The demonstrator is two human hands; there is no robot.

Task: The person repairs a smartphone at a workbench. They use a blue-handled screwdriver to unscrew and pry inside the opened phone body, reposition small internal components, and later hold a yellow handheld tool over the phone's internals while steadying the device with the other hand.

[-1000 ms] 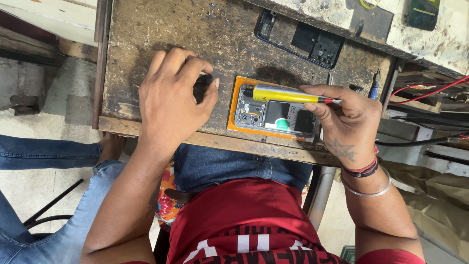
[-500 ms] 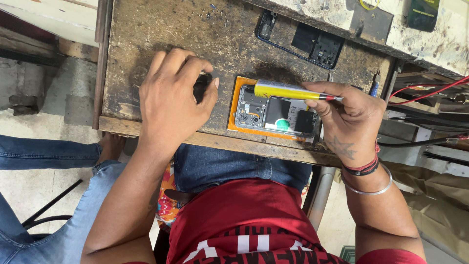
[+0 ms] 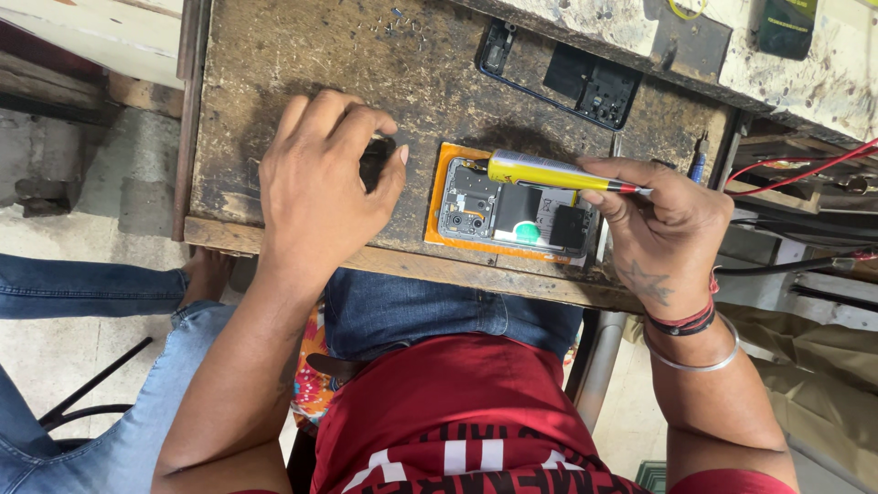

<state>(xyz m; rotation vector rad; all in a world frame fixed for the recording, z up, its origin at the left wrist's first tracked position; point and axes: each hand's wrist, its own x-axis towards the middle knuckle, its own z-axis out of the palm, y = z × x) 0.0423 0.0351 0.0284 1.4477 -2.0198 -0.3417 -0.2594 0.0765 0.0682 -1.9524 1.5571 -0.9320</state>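
Observation:
An opened phone (image 3: 512, 215) in an orange frame lies near the front edge of a worn wooden bench (image 3: 274, 64), its circuit boards showing. My right hand (image 3: 663, 224) holds a yellow screwdriver (image 3: 549, 172) with a red tip, lying roughly level just above the phone. My left hand (image 3: 320, 187) rests to the left of the phone, fingers curled on a small black part (image 3: 373, 160) that is mostly hidden under them.
A black phone back cover (image 3: 567, 78) lies at the far side of the bench. A dark device (image 3: 786, 27) sits on the raised shelf behind. Red and black wires (image 3: 796, 169) run at the right. Another person's jeans-clad leg (image 3: 91, 284) is at the left.
My right hand has shifted the screwdriver slightly; its handle end now sits over the phone's left part. My left hand has stayed on the black part.

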